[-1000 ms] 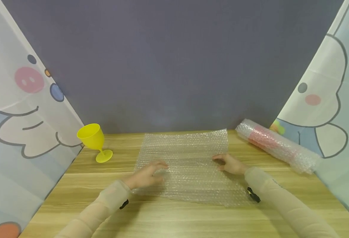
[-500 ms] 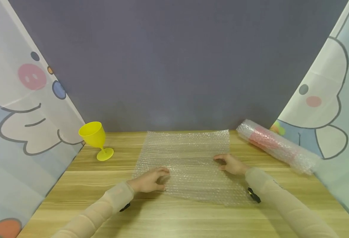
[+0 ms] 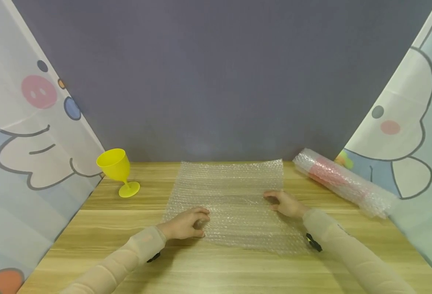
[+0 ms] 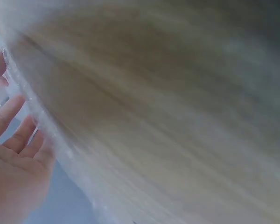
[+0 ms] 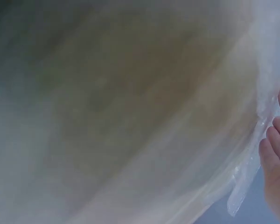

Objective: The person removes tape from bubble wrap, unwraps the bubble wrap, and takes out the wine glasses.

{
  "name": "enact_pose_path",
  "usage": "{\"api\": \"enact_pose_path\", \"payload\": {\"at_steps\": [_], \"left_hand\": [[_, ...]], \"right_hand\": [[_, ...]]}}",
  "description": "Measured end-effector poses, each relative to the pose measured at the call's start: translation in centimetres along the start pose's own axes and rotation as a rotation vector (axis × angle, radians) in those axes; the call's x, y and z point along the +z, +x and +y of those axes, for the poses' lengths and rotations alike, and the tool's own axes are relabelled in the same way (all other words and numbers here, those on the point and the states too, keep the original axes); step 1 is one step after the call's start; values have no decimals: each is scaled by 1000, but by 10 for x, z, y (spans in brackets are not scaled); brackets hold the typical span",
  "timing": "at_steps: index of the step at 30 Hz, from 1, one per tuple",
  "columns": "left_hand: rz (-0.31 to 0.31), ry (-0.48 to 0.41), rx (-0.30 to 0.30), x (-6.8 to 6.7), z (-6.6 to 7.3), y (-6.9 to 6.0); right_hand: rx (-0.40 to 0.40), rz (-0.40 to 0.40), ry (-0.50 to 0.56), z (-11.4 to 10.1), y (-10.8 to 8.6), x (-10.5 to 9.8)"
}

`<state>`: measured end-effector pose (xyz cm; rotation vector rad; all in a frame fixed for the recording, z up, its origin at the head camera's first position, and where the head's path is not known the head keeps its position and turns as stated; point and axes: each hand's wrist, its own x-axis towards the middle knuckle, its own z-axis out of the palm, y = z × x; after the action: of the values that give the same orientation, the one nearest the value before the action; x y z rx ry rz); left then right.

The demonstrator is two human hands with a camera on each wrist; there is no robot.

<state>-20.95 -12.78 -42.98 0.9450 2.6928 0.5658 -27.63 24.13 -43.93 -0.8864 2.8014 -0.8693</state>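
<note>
A clear sheet of bubble wrap [image 3: 234, 179] lies spread flat on the wooden table [image 3: 216, 271]. Over its near left part is my left hand [image 3: 186, 222], fingers loosely bent and thumb apart, nothing pinched between them. My right hand [image 3: 285, 203] rests at the sheet's right side in a similar relaxed curve. In the left wrist view the fingers [image 4: 18, 135] meet the edge of the blurred sheet. The right wrist view has the other hand's fingers [image 5: 275, 144] beside the sheet's edge. Whether the fingertips press on the sheet is hard to tell.
A yellow goblet [image 3: 114, 165] stands upright at the left rear of the table. To the right rear lies a bubble-wrapped roll [image 3: 342, 181] with something pink inside, set diagonally. A dark grey panel [image 3: 216, 81] rises behind, and cartoon-printed cloths flank both sides.
My left hand has moved slightly to the right and come to rest on the sheet's near left part. The right hand has stayed in place.
</note>
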Motion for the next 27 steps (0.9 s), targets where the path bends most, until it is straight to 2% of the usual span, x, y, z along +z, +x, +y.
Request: {"api": "enact_pose_path", "payload": {"at_steps": [6,13,20,27], "left_hand": [[-1,-8,4,-3,0,0],[3,14,6,-3,1,1],[14,41,12,-4,3,1],[10,47,3,0,4,-3]], "right_hand": [[-27,30,-32,1,2,-3],[-70,60,-132,4,-5,-5],[-75,77,-136,2,-17,-13],[-56,96,-91,6,-33,-23]]}}
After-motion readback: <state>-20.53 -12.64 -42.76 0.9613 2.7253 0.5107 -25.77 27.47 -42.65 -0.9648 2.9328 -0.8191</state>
